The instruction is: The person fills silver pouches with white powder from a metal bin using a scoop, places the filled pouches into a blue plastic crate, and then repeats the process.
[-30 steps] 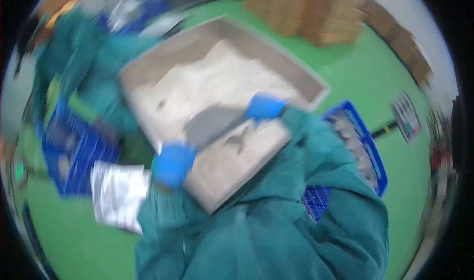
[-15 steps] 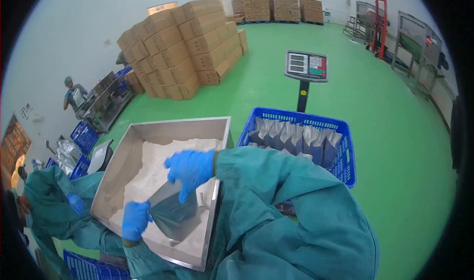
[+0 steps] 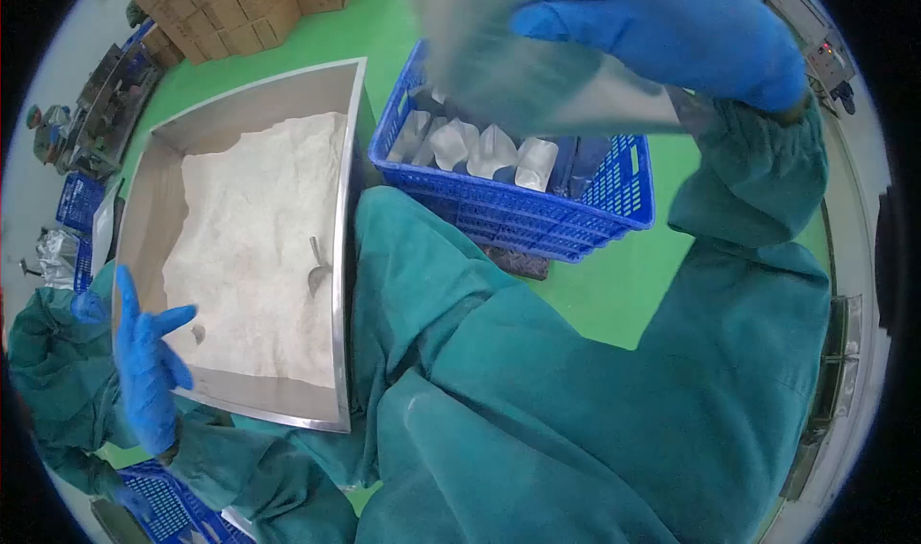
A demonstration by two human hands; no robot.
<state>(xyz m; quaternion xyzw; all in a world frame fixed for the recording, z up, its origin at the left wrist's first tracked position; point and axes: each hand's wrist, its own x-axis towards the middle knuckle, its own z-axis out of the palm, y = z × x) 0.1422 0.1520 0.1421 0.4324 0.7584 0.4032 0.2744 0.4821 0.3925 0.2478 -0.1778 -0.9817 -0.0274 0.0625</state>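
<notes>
My right hand (image 3: 681, 35), in a blue glove at the upper right, grips a translucent grey pouch (image 3: 518, 74), close to the camera and partly blurred. Beneath it, a blue crate (image 3: 518, 220) holds several upright silver pouches (image 3: 491, 151). My left hand (image 3: 146, 376), also gloved in blue, has its fingers spread at the near left edge of a metal tray (image 3: 259, 83) and holds nothing. White powder (image 3: 249, 227) fills the tray's bottom. A small metal scoop (image 3: 318, 277) is stuck in the powder near the right wall.
Another person's blue-gloved hand (image 3: 89, 306) and green sleeve (image 3: 53, 342) are beyond the tray at left. Stacked cartons (image 3: 221, 11) stand at the back. A second blue crate (image 3: 158, 501) sits at lower left. A steel machine (image 3: 815, 40) stands at far right.
My right hand has carried the pouch from above the tray to above the crate. My left hand has let go of the pouch and moved left, fingers spreading. The view has tilted down and right.
</notes>
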